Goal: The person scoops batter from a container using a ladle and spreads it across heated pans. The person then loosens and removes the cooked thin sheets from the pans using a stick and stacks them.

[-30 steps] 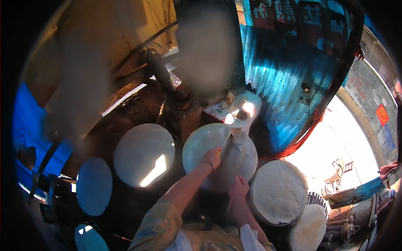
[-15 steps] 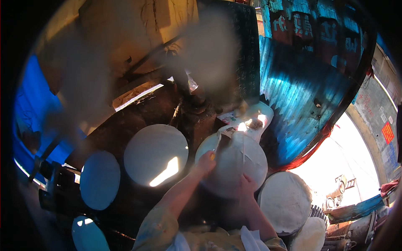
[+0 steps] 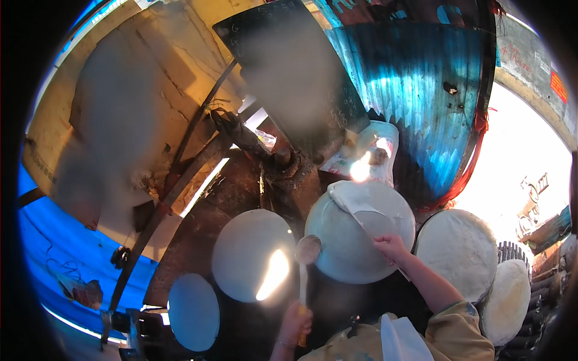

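Low in the view my left hand (image 3: 295, 320) is closed round the handle of a long tool with a round pale head (image 3: 309, 249); whether it is a ladle or a brush I cannot tell. Its head is at the left rim of a round griddle (image 3: 337, 256) with a pale, film-like surface. Over the griddle's right part, my right hand (image 3: 392, 248) grips a long thin stick (image 3: 363, 227) that slants up and left. A white sheet (image 3: 355, 198), thin and folded, lies along the stick's far end.
Other pale discs stand around: a sunlit one (image 3: 247, 240), a bluish one (image 3: 194, 313), a white-topped one (image 3: 457, 259) and another (image 3: 506, 301). Behind the griddle lies a white bag or cloth (image 3: 385, 156). A dark metal post (image 3: 295, 174) and blue corrugated sheet (image 3: 415, 108) stand beyond.
My left hand has drawn back from the griddle's left side toward me, now with the round-headed tool. My right hand has moved farther over the griddle. The whole view has turned.
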Action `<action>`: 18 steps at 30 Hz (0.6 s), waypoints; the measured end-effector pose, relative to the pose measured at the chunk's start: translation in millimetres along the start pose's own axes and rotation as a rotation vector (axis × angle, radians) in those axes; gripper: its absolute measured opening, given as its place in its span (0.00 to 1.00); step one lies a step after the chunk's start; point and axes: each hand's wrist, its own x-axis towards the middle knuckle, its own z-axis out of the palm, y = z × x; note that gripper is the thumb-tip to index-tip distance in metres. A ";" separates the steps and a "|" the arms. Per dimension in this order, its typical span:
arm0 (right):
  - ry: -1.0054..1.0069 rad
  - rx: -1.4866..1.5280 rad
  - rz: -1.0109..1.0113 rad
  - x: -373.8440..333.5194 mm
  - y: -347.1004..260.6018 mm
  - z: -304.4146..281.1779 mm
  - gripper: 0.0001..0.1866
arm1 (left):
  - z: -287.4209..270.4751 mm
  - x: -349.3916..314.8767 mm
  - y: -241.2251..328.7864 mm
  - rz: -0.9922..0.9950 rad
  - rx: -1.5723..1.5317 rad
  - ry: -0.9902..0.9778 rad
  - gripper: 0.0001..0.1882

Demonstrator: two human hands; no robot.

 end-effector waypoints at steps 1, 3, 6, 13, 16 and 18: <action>-0.109 -0.028 0.036 -12.0 -0.3 2.6 0.13 | -1.8 -21.5 1.7 0.002 -0.038 -0.039 0.27; -0.160 0.009 0.061 -20.4 -11.8 -20.6 0.12 | 5.3 -67.6 4.1 0.090 -0.090 0.093 0.30; -0.082 0.098 0.038 4.3 -20.6 -40.0 0.10 | 19.1 -85.1 10.6 0.147 -0.201 0.096 0.30; -0.387 0.007 0.133 -24.4 -43.0 -40.8 0.10 | 8.2 -106.4 -1.7 0.180 -0.445 -0.060 0.24; -0.337 -0.129 0.133 7.9 -38.5 -74.6 0.10 | 2.9 -95.1 -0.1 0.245 -0.533 -0.145 0.25; -0.035 0.067 0.042 25.2 -38.4 -66.5 0.10 | 12.3 -87.7 7.7 0.235 -0.533 -0.161 0.26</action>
